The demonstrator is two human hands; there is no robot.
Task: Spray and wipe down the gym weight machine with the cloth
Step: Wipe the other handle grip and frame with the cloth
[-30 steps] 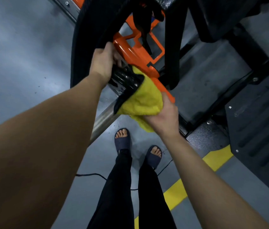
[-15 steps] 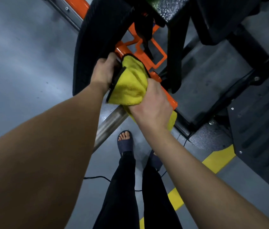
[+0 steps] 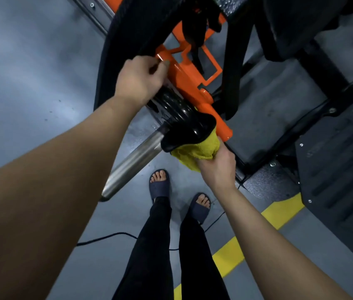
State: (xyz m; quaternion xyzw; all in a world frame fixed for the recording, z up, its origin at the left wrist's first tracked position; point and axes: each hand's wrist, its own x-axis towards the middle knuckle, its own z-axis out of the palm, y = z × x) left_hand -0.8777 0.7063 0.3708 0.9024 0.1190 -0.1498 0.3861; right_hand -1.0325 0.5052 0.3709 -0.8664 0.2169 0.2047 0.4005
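The weight machine has an orange arm point(image 3: 189, 83) that ends in a black ribbed collar point(image 3: 184, 118) and a steel weight peg point(image 3: 134, 161). My right hand point(image 3: 216, 167) grips a yellow cloth point(image 3: 197, 149) and holds it against the underside of the collar's black flange. My left hand point(image 3: 142, 79) grips the orange arm just above the collar, fingers curled over its top edge. No spray bottle is in view.
A big black curved part point(image 3: 123, 40) of the machine rises behind my left hand. A black footplate point(image 3: 340, 169) lies at the right. My feet in dark slippers point(image 3: 159, 184) stand on the grey floor, with a thin black cable point(image 3: 106, 236) and a yellow floor stripe point(image 3: 279, 213).
My right hand has slid the cloth from the top of the collar down to its lower flange. My left hand has stayed near the top of the orange arm.
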